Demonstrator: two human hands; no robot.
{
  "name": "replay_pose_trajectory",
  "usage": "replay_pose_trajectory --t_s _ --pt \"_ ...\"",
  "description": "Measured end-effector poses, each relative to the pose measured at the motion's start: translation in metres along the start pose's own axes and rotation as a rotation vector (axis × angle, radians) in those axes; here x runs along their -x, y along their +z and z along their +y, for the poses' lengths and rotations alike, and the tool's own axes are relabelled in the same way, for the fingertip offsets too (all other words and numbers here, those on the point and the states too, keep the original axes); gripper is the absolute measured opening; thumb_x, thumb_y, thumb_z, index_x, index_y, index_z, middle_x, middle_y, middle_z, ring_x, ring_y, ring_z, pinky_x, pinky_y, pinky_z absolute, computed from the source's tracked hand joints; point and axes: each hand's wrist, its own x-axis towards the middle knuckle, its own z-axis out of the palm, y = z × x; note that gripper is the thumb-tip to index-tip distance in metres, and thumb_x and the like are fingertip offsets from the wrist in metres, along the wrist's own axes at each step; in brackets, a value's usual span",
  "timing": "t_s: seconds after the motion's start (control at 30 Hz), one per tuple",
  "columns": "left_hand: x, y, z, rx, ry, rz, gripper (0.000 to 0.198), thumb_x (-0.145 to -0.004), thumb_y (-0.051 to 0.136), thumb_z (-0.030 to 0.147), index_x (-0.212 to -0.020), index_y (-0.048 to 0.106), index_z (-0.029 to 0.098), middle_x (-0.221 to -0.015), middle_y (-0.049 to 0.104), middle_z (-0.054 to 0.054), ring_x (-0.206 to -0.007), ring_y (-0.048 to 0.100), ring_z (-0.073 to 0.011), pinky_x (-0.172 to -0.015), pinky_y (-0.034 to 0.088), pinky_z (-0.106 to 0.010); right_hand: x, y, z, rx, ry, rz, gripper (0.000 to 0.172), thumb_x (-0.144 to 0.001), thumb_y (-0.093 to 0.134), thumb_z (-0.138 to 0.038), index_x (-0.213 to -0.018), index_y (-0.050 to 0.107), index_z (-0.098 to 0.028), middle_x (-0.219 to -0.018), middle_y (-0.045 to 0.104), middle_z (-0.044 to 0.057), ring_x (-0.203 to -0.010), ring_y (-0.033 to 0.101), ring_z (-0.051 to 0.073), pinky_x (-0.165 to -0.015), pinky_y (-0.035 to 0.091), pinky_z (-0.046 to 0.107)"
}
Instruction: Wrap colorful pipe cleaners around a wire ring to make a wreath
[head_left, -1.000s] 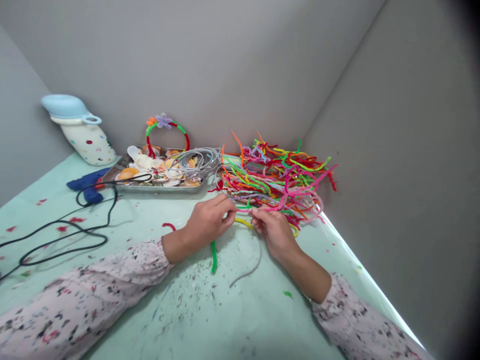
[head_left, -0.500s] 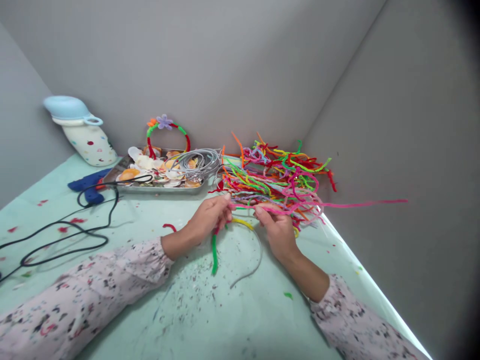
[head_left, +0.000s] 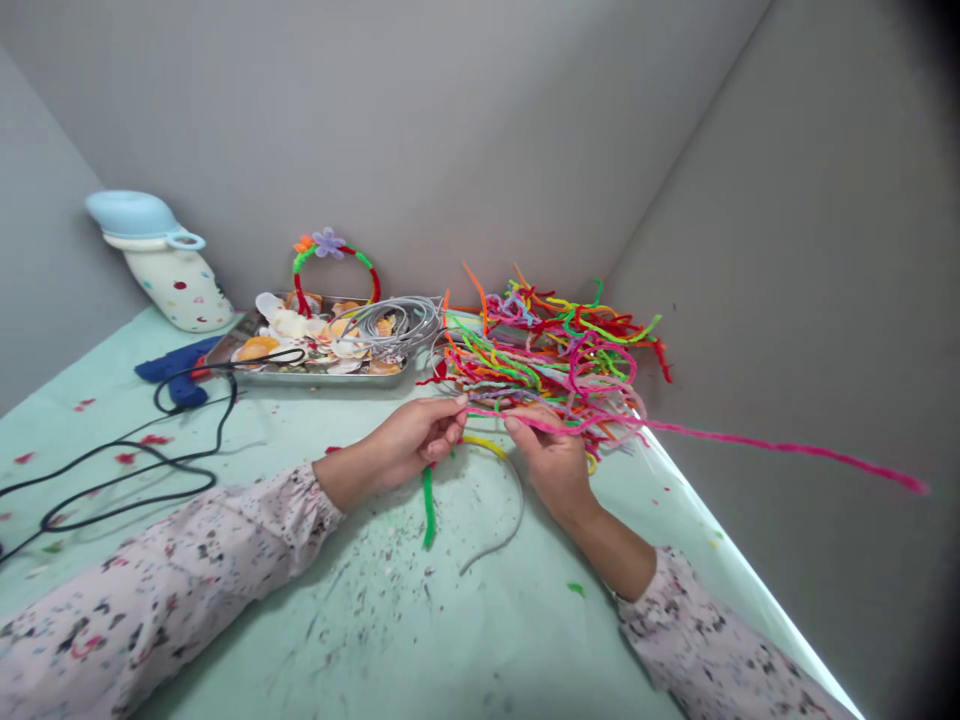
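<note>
Both hands pinch a long pink pipe cleaner point(head_left: 757, 442), whose free end sticks out past the table edge on the right. My left hand point(head_left: 409, 440) is closed on its left end. My right hand point(head_left: 551, 460) grips it a short way along, between thumb and fingers. From under my left hand a grey wire point(head_left: 517, 510) curves down over the table, with a yellow pipe cleaner wrap point(head_left: 486, 446) on its upper part. A green pipe cleaner end point(head_left: 429, 510) hangs below the left fingers. How these join is hidden by the fingers.
Behind my hands lies a heap of colourful pipe cleaners point(head_left: 525, 350). Left of it, a metal tray point(head_left: 322, 379) holds glue-stained scraps, coiled grey wire point(head_left: 405, 322) and a wrapped hoop point(head_left: 375, 275). A blue glue gun point(head_left: 180, 370), its black cord point(head_left: 127, 490) and a bottle point(head_left: 176, 285) stand further left.
The pink pipe cleaner's free end has swung down and out to the right, straightening, and its loop near the heap has shrunk. My hands stay nearly in place.
</note>
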Motion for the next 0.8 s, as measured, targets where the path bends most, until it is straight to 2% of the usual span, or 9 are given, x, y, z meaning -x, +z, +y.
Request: replay_pose_trajectory --t_s 0.13,0.27,0.4,0.5,0.6,0.7,0.8 --pt "0.001 0.002 0.0 -0.139 0.079 -0.002 0.03 -0.082 0.057 0.035 -0.062 0.047 0.015 -0.052 0.041 0.005 -0.037 0.025 -0.0027 -0.036 0.015 -0.02 -0.001 -0.001 -0.001 -0.038 0.104 0.014 0.01 -0.08 0.065 -0.03 -0.078 0.073 -0.025 -0.082 0.069 0.003 -0.085 0.06 0.022 -0.082 0.044 0.036" --pt "0.003 0.005 -0.002 -0.485 0.241 0.077 0.028 -0.083 0.054 0.035 -0.063 0.046 0.017 -0.051 0.041 0.006 -0.04 0.028 -0.0047 -0.038 0.018 -0.02 -0.003 -0.001 0.003 -0.217 0.359 0.028 0.013 -0.075 0.068 -0.033 -0.069 0.071 -0.022 -0.064 0.062 -0.001 -0.065 0.053 0.016 -0.064 0.041 0.029" --pt "0.007 0.007 -0.006 -1.034 0.548 0.127 0.025 -0.082 0.053 0.028 -0.061 0.048 0.016 -0.055 0.041 0.005 -0.05 0.036 -0.0065 -0.048 0.027 -0.02 -0.005 -0.001 0.004 -0.44 0.507 0.018 0.022 -0.073 0.07 -0.031 -0.056 0.064 -0.019 -0.053 0.053 -0.003 -0.054 0.044 0.011 -0.053 0.034 0.025" --pt "0.007 0.003 -0.01 -1.458 0.81 0.165 0.022 -0.081 0.053 0.022 -0.06 0.05 0.016 -0.055 0.046 0.004 -0.052 0.038 -0.0076 -0.051 0.025 -0.022 -0.007 -0.001 0.003 -0.496 0.6 0.01 0.023 -0.07 0.071 -0.029 -0.053 0.061 -0.017 -0.05 0.052 -0.003 -0.049 0.042 0.009 -0.049 0.029 0.024" --pt "0.006 -0.003 -0.012 -1.75 1.029 0.14 0.019 -0.083 0.049 0.017 -0.065 0.054 0.017 -0.06 0.052 0.002 -0.054 0.043 -0.0096 -0.051 0.023 -0.025 -0.009 -0.002 0.002 -0.496 0.689 0.004 0.02 -0.067 0.071 -0.028 -0.054 0.062 -0.017 -0.049 0.052 -0.003 -0.046 0.04 0.009 -0.045 0.025 0.024" --pt "0.006 -0.004 -0.013 -1.893 1.056 0.12 0.018 -0.086 0.047 0.016 -0.072 0.057 0.018 -0.064 0.055 0.001 -0.055 0.046 -0.0109 -0.051 0.024 -0.026 -0.009 -0.001 0.003 -0.486 0.757 0.009 0.017 -0.066 0.07 -0.028 -0.056 0.063 -0.016 -0.05 0.052 -0.003 -0.045 0.039 0.009 -0.043 0.024 0.024" --pt "0.006 -0.001 -0.014 -1.772 0.933 0.195 0.02 -0.088 0.047 0.02 -0.071 0.057 0.018 -0.064 0.056 0.0 -0.055 0.047 -0.0112 -0.051 0.027 -0.025 -0.008 0.0 0.007 -0.456 0.691 0.031 0.02 -0.067 0.071 -0.029 -0.054 0.062 -0.017 -0.05 0.051 -0.003 -0.047 0.04 0.009 -0.046 0.027 0.024"
